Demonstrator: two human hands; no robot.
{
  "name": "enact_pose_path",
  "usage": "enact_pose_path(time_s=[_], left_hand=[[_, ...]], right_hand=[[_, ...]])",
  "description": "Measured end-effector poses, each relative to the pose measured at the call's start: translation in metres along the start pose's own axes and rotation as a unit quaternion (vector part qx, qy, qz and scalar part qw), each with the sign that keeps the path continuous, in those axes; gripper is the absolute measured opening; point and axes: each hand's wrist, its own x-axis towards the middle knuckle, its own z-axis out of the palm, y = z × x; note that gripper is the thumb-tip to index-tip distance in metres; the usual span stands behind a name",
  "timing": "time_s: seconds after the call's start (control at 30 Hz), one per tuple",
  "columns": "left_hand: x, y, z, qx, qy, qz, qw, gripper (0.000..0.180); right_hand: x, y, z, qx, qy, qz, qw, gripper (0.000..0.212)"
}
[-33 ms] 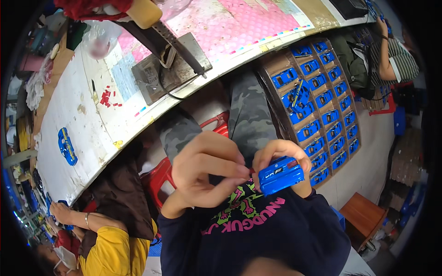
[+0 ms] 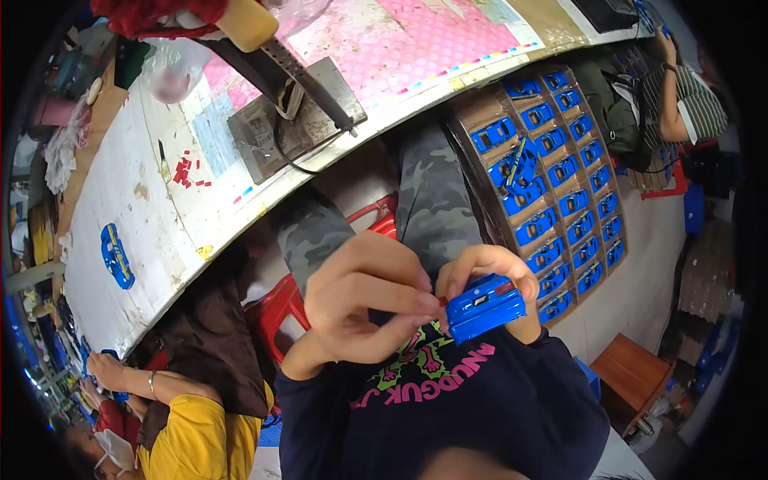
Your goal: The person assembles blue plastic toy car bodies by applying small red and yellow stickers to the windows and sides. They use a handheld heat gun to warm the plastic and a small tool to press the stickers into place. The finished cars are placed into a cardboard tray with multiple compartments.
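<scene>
A blue toy car body [image 2: 486,310] is held in front of my chest by my right hand [image 2: 492,268], its fingers wrapped over the far side. One red piece shows on the end of the car near my right fingertips. My left hand [image 2: 372,300] pinches a small red part [image 2: 442,302] against the car's left end; most of that part is hidden by the fingertips. On the white table to the left lie several loose red pieces [image 2: 186,170] and another blue toy car [image 2: 117,256] with a yellow stripe.
A cardboard tray [image 2: 512,228] with rows of blue toy cars stands right of my legs. A metal press-like fixture [image 2: 300,120] sits on the white table [image 2: 152,216]. A co-worker in yellow [image 2: 200,432] works at the left, another in stripes [image 2: 704,104] at the far right. A red stool [image 2: 280,312] is beside me.
My left hand has moved slightly right, bringing the small red part up to the car's end. The car has turned and shifted a little to the left in my right hand.
</scene>
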Motion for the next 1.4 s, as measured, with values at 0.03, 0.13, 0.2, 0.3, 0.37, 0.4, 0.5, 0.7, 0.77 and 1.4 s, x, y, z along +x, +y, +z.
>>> enact_pose_path(time_s=[0.03, 0.13, 0.2, 0.3, 0.37, 0.4, 0.5, 0.7, 0.77, 1.4], left_hand=[[0.0, -0.002, 0.003, -0.017, -0.018, 0.015, 1.0, 0.018], [-0.006, -0.006, 0.008, -0.046, -0.033, 0.02, 0.998, 0.019], [-0.009, -0.008, 0.008, -0.038, -0.038, 0.022, 0.998, 0.019], [-0.009, -0.006, 0.005, 0.009, -0.045, 0.046, 0.998, 0.018], [-0.007, -0.004, 0.004, 0.049, -0.053, 0.078, 0.994, 0.017], [-0.007, -0.004, 0.002, 0.051, -0.063, 0.08, 0.993, 0.017], [-0.007, -0.002, -0.002, 0.059, -0.089, 0.084, 0.991, 0.017], [-0.001, -0.002, -0.001, 0.091, -0.124, 0.141, 0.978, 0.014], [0.001, -0.004, -0.001, 0.103, -0.134, 0.179, 0.969, 0.013], [-0.008, -0.007, 0.02, 0.012, -0.14, 0.018, 0.99, 0.041]], right_hand=[[0.001, 0.001, -0.002, 0.022, -0.031, 0.012, 0.999, 0.068], [0.002, 0.002, -0.005, 0.05, -0.049, 0.012, 0.997, 0.069], [-0.001, 0.006, -0.011, 0.029, -0.063, 0.003, 0.998, 0.072], [-0.001, 0.008, -0.014, 0.021, -0.082, -0.008, 0.996, 0.073], [-0.001, 0.01, -0.015, 0.021, -0.094, -0.016, 0.995, 0.073], [-0.001, 0.01, -0.016, 0.018, -0.101, -0.022, 0.995, 0.073], [0.001, 0.009, -0.015, 0.013, -0.118, -0.035, 0.992, 0.071], [0.007, 0.007, -0.017, 0.01, -0.157, -0.049, 0.986, 0.068], [0.009, 0.007, -0.018, 0.011, -0.164, -0.055, 0.985, 0.068], [0.018, 0.02, -0.031, 0.065, -0.196, -0.127, 0.97, 0.08]])
